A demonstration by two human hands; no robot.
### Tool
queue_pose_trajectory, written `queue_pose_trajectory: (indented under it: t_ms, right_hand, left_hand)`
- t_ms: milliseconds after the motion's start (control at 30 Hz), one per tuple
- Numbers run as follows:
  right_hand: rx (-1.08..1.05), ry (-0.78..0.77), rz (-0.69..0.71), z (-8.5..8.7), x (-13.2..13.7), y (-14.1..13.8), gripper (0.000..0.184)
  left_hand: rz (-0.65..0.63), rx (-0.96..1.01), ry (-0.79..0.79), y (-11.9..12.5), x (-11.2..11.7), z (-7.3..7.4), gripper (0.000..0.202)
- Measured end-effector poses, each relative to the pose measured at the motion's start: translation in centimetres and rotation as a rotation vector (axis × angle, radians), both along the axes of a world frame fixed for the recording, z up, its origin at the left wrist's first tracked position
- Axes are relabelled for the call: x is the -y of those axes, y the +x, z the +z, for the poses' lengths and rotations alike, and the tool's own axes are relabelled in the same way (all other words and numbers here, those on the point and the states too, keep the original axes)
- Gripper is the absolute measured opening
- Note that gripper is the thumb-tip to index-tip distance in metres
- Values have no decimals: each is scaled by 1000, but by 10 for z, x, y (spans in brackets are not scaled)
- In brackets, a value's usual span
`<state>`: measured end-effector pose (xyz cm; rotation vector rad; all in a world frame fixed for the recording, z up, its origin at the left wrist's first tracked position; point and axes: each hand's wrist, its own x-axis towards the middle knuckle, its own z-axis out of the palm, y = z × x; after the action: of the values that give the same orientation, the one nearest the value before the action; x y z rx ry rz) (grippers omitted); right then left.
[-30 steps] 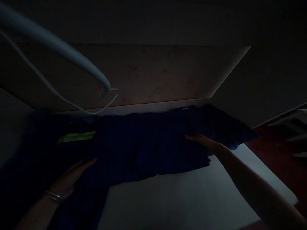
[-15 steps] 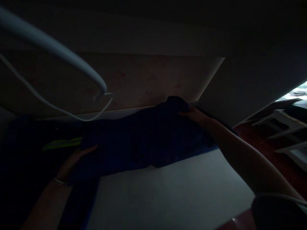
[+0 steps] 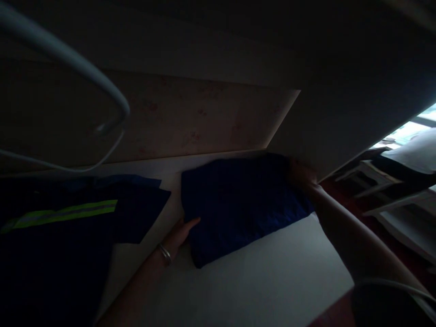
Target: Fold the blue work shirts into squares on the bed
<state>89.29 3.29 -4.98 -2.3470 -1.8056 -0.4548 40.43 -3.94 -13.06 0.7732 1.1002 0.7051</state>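
A dark blue garment, folded into a rough rectangle, lies on the white surface. At its left edge is my left hand, with a metal bracelet at the wrist. Its thumb rests on top of the cloth and the other fingers are hidden at or under the edge. My right hand grips the far right end, its fingers dim in the shadow. To the left a dark short-sleeved shirt with a yellow-green reflective stripe is spread out, apart from the folded garment.
A white bent tube with a thin cord hangs over the upper left. Behind the surface stands a flower-patterned wall panel. A dark slanted panel rises at the right, with white shelves or stools on a red floor beyond.
The blue garment is now a more compact rectangle, its left part no longer stretching over the shirt. My left hand has moved right with its edge, uncovering the shirt's sleeve and stripe.
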Motion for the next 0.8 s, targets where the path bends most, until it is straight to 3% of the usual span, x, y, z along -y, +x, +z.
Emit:
queue_pose_trajectory:
  t_ms: [100,200,367,467,600,700,800]
  right_hand:
    - [93,-9,-57,-10,0,-28,48]
    - [155,-71,-2,-27,-2,-43,47]
    - [147,-346,-27,-75,-3,-39,55]
    - [55,-450,-46,-90,-5,-31,59]
    - [6,-347,-2,-80,-12,-36,58]
    - [-65,-171,64,-67,-14,-71,62]
    - [-100,-106,183,-71,-7,-126,65]
  left_hand:
    - [77,-21,17,-9,-8,1,44]
    - [115,-29,20,-10,-14,-4,41]
    - [235,-127,128,-6,-24,-23,39]
    - [264,-273,222,-12,-30,-25,30]
    - [260,-430,313,-30,-24,-5,31]
    - [189,-725,697,-34,2,24,47]
    - [-54,-945,1056,-20,33,39,50]
